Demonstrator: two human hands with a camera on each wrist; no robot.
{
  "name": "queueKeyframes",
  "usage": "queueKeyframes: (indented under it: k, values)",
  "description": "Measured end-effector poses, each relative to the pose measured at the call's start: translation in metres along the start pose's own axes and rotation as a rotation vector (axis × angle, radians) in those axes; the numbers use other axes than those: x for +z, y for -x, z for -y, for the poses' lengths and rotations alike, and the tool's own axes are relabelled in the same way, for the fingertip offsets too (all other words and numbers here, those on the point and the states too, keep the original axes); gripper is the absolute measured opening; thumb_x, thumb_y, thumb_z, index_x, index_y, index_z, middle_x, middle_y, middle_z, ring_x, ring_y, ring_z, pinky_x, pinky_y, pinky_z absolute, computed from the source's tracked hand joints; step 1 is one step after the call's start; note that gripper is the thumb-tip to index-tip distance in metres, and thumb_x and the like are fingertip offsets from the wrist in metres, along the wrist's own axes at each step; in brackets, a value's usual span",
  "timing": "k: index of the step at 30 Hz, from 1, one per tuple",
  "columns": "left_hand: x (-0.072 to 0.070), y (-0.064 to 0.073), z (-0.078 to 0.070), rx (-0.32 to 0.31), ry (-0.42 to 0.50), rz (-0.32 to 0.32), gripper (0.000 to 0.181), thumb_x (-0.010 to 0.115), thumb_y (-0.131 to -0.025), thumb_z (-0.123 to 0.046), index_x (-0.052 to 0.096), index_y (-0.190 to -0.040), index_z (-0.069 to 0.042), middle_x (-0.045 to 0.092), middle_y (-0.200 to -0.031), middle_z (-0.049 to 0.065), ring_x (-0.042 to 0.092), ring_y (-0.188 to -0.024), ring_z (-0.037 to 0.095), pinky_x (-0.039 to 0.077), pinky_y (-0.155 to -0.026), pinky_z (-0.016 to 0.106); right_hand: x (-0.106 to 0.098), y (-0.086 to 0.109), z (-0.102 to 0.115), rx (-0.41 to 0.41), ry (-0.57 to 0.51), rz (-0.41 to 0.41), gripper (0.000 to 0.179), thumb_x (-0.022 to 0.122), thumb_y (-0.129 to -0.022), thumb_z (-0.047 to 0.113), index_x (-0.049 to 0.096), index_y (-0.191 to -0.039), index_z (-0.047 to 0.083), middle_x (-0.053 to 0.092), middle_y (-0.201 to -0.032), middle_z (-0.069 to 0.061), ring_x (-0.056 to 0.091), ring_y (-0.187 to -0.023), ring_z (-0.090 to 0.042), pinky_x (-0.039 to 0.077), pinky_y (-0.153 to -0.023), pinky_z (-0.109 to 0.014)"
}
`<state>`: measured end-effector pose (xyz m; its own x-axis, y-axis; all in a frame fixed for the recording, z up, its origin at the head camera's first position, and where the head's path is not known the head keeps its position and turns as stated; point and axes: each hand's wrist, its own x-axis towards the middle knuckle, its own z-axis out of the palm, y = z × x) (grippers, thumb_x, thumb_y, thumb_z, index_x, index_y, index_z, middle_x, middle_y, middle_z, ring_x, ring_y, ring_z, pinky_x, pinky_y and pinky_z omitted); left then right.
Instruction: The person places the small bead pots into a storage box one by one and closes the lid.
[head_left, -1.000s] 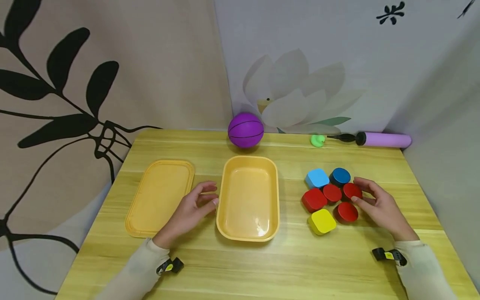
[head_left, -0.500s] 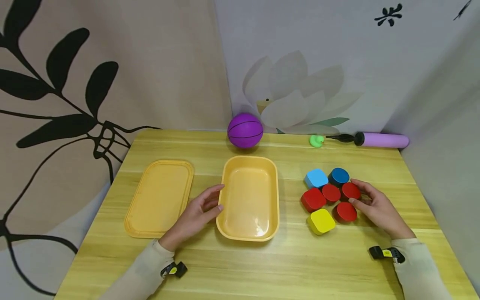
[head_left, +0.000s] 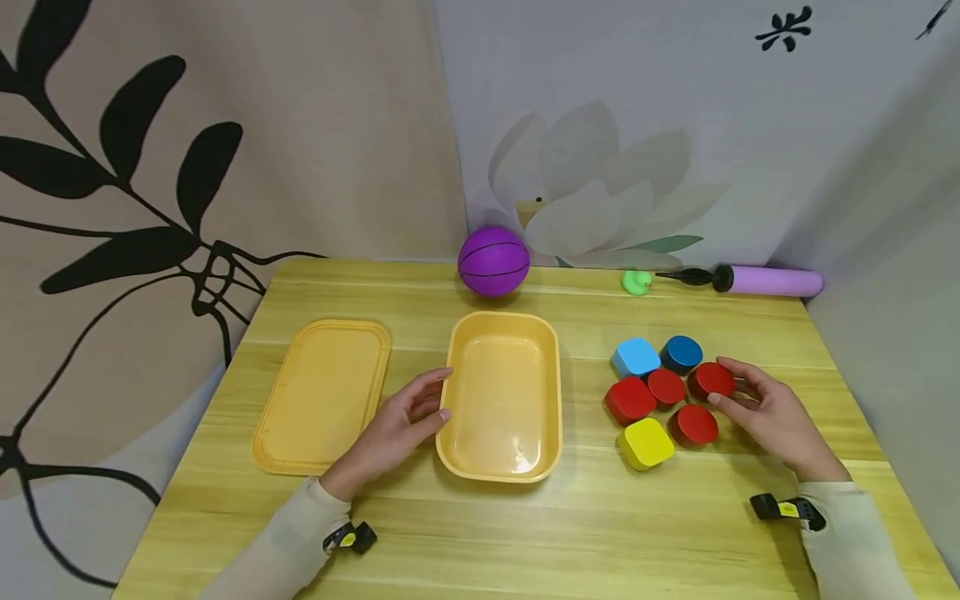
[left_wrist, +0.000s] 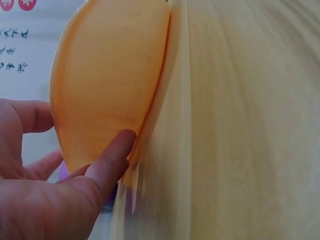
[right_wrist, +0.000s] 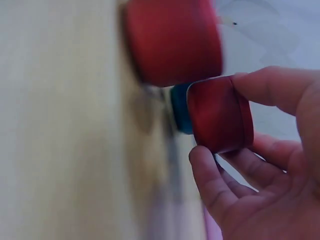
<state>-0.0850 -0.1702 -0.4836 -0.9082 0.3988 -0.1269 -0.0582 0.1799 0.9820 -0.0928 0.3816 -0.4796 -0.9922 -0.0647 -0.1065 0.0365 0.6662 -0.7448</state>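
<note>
Left wrist only: wall characters (left_wrist: 11, 50) beyond tub (left_wrist: 107, 75)

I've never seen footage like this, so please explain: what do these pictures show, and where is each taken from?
There is no machine, just a person's bare hands: the left hand and the right hand. The wide picture is taken from the head, looking down; the two close ones from the left and right wrists. On the wooden table are an orange-yellow tray, a flat panel, a purple ball, a green duck, a pump-like purple tube and coloured blocks. The left hand touches the tray's side; the right grips a red round block.
</note>
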Motion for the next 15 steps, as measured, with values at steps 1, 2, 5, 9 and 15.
queueKeyframes:
  k: [1,2,5,9,15]
  values:
    - [0.000,0.000,-0.001,-0.007,0.000,0.001,0.064,0.064,-0.107,-0.018,0.037,-0.164,-0.018,0.044,-0.164,0.020,0.052,-0.145,0.041,0.057,-0.099,0.026,-0.002,0.001,0.002,-0.002,-0.008,-0.006,0.072,0.071,-0.102,0.032,0.041,-0.161,0.006,0.056,-0.147,-0.026,0.055,-0.103,0.016,0.048,-0.083,-0.002]
    - [0.000,0.000,-0.002,-0.015,0.002,0.003,0.064,0.064,-0.107,-0.018,0.037,-0.164,-0.019,0.043,-0.164,0.019,0.051,-0.145,0.041,0.057,-0.098,0.026,-0.004,0.002,0.004,-0.010,-0.019,-0.012,0.071,0.072,-0.102,0.031,0.041,-0.161,0.005,0.056,-0.146,-0.026,0.057,-0.102,0.015,0.050,-0.083,-0.003]
    - [0.000,0.000,-0.004,-0.044,0.012,0.002,0.062,0.062,-0.108,-0.019,0.037,-0.164,-0.023,0.043,-0.165,0.016,0.050,-0.146,0.039,0.058,-0.097,0.027,-0.008,0.004,0.013,-0.052,-0.051,-0.020,0.070,0.072,-0.102,0.025,0.040,-0.161,0.003,0.056,-0.144,-0.024,0.062,-0.102,0.014,0.053,-0.083,-0.005]
    - [0.000,-0.001,-0.006,-0.061,0.043,0.016,0.060,0.059,-0.109,-0.019,0.036,-0.165,-0.025,0.042,-0.165,0.015,0.050,-0.146,0.039,0.060,-0.095,0.031,-0.008,0.007,0.029,-0.100,-0.068,-0.033,0.069,0.073,-0.101,0.020,0.042,-0.160,0.002,0.057,-0.139,-0.017,0.064,-0.102,0.013,0.054,-0.083,-0.007]
    - [-0.001,-0.002,-0.007,-0.066,0.062,0.036,0.059,0.057,-0.110,-0.016,0.035,-0.165,-0.021,0.043,-0.162,0.018,0.052,-0.143,0.041,0.061,-0.094,0.036,0.005,0.005,0.057,-0.173,-0.086,0.003,0.065,0.075,-0.100,0.016,0.047,-0.157,0.006,0.059,-0.138,-0.014,0.064,-0.107,0.008,0.054,-0.087,-0.008]
